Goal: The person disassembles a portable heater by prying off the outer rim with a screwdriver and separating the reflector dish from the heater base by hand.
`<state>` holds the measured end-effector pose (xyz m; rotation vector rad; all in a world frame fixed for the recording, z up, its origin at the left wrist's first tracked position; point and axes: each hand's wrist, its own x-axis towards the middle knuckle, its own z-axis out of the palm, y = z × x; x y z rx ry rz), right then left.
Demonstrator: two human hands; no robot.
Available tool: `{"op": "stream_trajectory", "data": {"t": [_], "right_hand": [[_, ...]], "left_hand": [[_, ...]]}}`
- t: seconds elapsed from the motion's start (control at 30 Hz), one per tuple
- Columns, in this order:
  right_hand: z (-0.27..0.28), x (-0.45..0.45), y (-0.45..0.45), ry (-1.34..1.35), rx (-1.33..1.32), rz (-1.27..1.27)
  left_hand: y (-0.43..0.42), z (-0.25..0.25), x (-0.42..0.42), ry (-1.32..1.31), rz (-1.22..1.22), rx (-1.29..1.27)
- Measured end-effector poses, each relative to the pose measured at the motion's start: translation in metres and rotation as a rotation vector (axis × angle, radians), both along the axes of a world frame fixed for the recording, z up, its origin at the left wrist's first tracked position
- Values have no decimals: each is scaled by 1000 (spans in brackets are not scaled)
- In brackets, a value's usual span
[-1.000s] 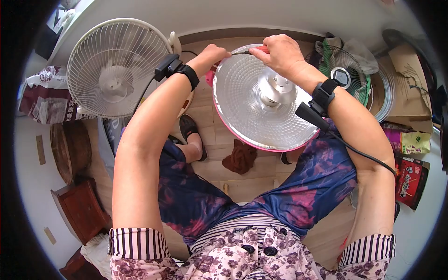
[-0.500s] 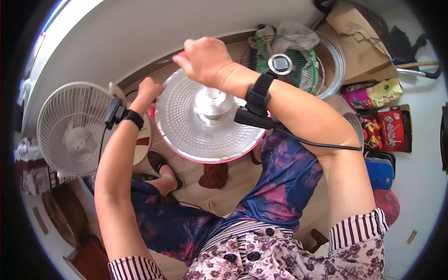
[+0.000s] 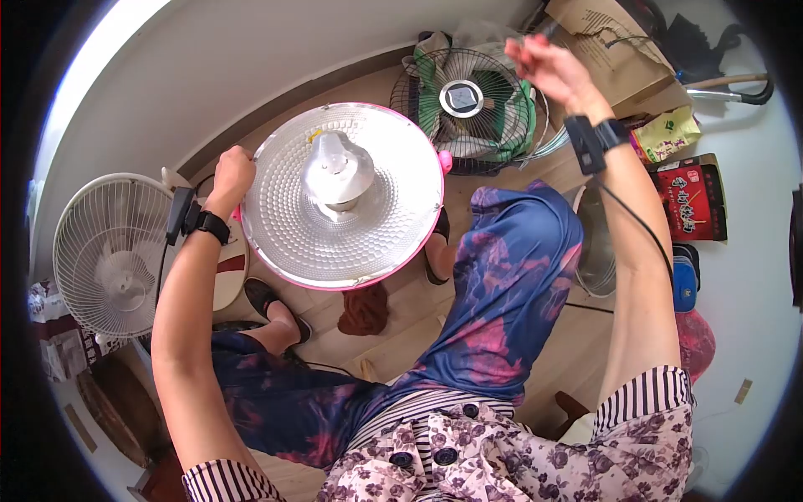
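A round dish heater [image 3: 376, 234] with a dimpled silver reflector and a pink rim faces up in front of me, its wire guard off. A silver metal cap [image 3: 336, 167] rises from its middle. At the heater's left edge is my left hand [image 3: 232, 176], its fingers closed on the rim. My right hand [image 3: 552, 71] is raised at the upper right, apart from the heater, fingers curled and slightly blurred around something small and red that I cannot make out. Below and left of that hand, a round black wire guard [image 3: 406, 105] with a central badge lies over green cloth.
A white fan [image 3: 117, 251] stands at the left. Cardboard [image 3: 619, 63], a red food package [image 3: 690, 201] and a blue case [image 3: 684, 280] are along the right. A metal basin [image 3: 595, 251] sits beside my knee. A brown cloth [image 3: 364, 309] lies on the floor.
My right hand has moved from above the heater's upper rim out to the upper right. The reflector has shifted slightly left and now shows fully. My left hand stays at its left edge.
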<state>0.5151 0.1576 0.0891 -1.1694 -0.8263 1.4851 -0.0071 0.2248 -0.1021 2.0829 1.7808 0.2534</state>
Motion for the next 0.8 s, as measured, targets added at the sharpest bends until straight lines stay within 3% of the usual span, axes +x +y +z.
{"op": "stream_trajectory", "data": {"t": [0.03,0.07,0.13,0.17,0.27,0.37,0.4,0.57,0.67,0.8], "right_hand": [[-11,4,-12,-132,-29,-41],[-42,28,-14,-88,-34,-42],[-71,30,-30,-430,-64,-207],[-96,42,-31,-476,-52,-286],[-148,58,-35,-1119,-127,-303],[-169,42,-34,-1372,2,-331],[-163,31,-30,-1600,-116,-257],[-166,11,-28,-1831,54,-145],[-171,15,-23,-1945,-6,-50],[-163,5,-23,-1948,-51,-152]], "left_hand": [[1,0,1,-15,-10,-4],[2,1,1,-27,-19,-8],[3,1,-2,-33,-52,0],[5,-1,-3,-26,-80,15],[5,-3,-6,-12,-117,54],[7,-6,-9,-24,-153,52],[7,-6,-8,-30,-169,44],[4,-8,-7,-104,-66,31],[-5,2,-3,-102,119,76],[-8,18,1,-173,163,99]]}}
